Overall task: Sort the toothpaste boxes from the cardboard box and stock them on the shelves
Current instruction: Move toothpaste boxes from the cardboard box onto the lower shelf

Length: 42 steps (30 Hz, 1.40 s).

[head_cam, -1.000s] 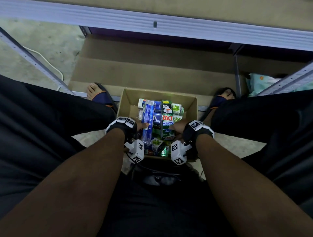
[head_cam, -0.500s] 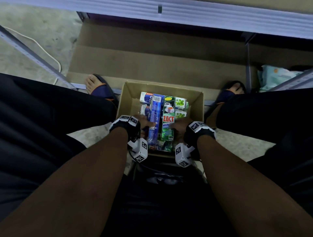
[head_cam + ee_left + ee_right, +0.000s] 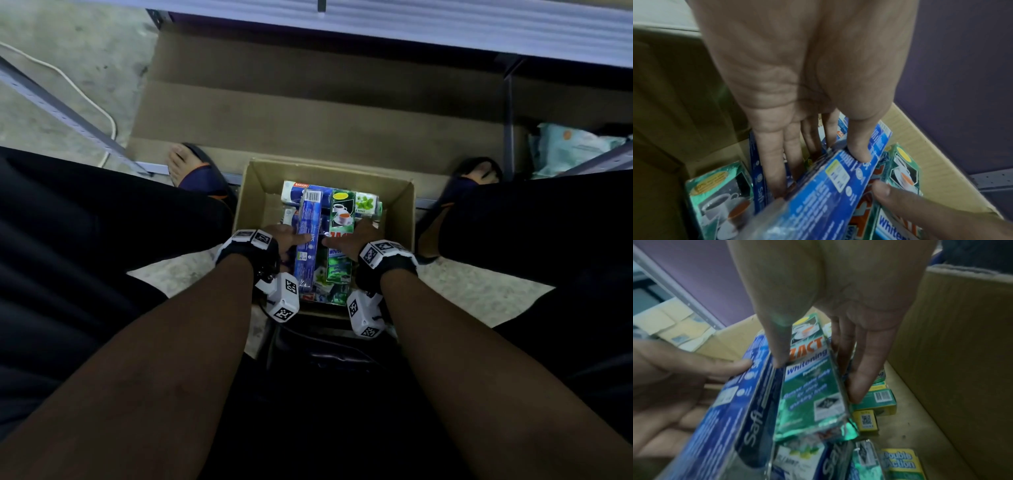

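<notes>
Left hand [image 3: 286,240] gripped blue pack [image 3: 308,240], right hand [image 3: 349,240] green pack [image 3: 339,236]; lift each straight clear of carton [image 3: 404,219].

Both hands raised their packs: the blue pack [image 3: 309,236] and the green pack [image 3: 339,236] lifted higher above the cardboard box [image 3: 404,219].

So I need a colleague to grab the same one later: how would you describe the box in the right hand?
Look in the open cardboard box on the floor between the person's feet, below the shelves. On top of the pile, the right hand grips a green toothpaste box beside a blue one in the left hand. It alone shows orange ZACT lettering, "Whitening" and pictured cups.
</notes>
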Available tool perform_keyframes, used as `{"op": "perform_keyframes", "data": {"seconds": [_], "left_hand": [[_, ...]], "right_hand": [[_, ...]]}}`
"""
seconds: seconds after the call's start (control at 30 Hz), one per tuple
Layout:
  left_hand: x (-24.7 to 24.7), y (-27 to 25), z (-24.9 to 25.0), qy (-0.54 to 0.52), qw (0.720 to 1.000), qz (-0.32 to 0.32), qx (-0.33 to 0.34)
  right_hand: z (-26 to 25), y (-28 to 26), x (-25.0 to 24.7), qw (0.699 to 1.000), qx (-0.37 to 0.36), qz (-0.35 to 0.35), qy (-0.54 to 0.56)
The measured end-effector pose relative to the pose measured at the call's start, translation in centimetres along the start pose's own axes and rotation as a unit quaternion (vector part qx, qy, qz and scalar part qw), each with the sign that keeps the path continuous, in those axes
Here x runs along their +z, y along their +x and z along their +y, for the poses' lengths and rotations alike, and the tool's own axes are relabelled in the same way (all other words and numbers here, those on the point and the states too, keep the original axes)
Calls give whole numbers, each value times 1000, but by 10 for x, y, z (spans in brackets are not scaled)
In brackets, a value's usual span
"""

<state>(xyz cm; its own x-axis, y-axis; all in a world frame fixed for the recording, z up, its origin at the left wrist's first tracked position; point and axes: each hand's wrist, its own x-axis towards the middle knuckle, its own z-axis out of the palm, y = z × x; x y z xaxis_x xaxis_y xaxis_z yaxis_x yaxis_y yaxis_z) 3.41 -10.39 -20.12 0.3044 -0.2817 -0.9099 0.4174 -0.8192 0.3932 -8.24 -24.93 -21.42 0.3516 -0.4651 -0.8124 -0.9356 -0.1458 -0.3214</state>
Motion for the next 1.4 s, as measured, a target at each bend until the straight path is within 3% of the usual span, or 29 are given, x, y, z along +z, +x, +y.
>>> {"op": "perform_keyframes", "data": {"seconds": [0.23,0.37,0.57,0.7,0.8,0.9,1.2,1.4], "left_hand": [[-3,0,0,5,1000,7,15],[-6,-3,-3,-4,998,24,52],[-7,-23,7,8,989,61,132],[-3,-44,16,16,977,89,194],[1,-63,19,-55,976,61,202],[1,-81,23,-52,970,56,232],[-5,-136,42,-26,941,88,327],[-18,-190,83,33,890,139,433]], "right_hand": [[6,7,1,999,-10,14,42],[8,4,-7,997,-24,-12,71],[7,-8,-20,992,-62,53,98],[2,-22,-29,982,-100,59,152],[1,-34,-37,975,-133,86,155],[-1,-50,-44,969,-158,112,155],[-16,-109,-81,944,-235,167,163],[-38,-155,-124,924,-288,208,142]]}}
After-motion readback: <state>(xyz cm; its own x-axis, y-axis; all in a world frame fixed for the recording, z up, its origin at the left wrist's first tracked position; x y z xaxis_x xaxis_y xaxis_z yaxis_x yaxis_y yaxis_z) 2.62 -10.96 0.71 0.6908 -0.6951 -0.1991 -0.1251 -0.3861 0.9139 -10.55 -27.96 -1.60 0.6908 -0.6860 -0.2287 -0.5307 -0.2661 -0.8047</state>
